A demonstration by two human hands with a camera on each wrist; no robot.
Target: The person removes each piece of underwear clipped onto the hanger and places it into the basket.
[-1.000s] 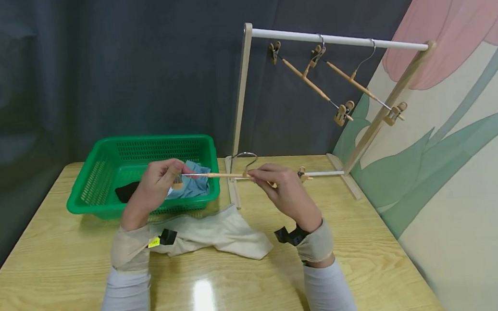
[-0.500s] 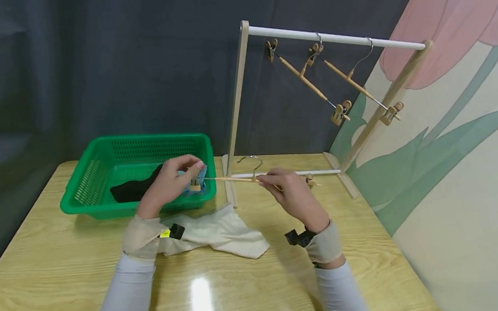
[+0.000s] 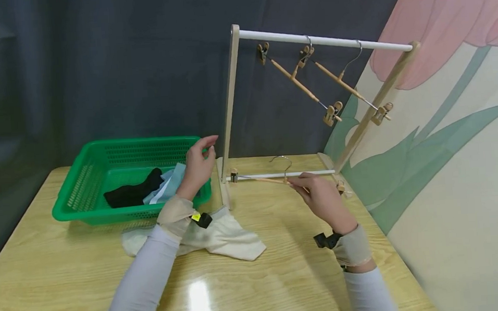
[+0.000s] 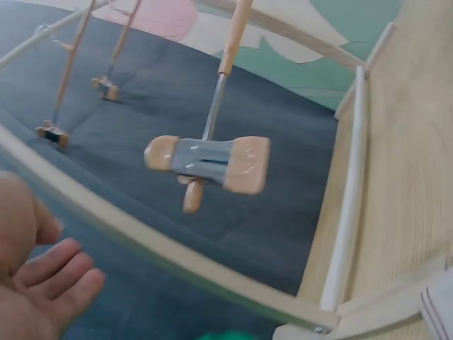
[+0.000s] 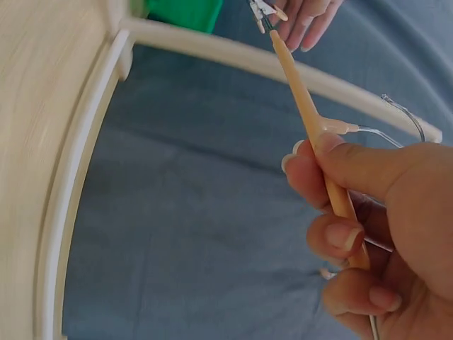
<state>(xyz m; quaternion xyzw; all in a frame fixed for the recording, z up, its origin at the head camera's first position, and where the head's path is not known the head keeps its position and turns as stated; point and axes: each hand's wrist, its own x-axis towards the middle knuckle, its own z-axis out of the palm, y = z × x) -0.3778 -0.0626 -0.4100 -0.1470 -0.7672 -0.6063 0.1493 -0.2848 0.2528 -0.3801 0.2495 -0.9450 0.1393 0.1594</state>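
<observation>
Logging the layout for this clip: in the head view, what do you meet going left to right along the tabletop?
Green basket → black garment inside it → left hand, raised and holding nothing → clip hanger → right hand, gripping that hanger.

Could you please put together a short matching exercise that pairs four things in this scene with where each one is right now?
Things:
1. clip hanger
2. black garment
3. cream cloth
4. two spare hangers

Places:
A. lying on the table in front of the basket
B. hooked on the white top rail of the rack
C. gripped in the right hand
D. inside the green basket

Pairs: 1-C, 2-D, 3-A, 4-B

The left hand holds nothing, its fingers raised beside the rack's upright post.
</observation>
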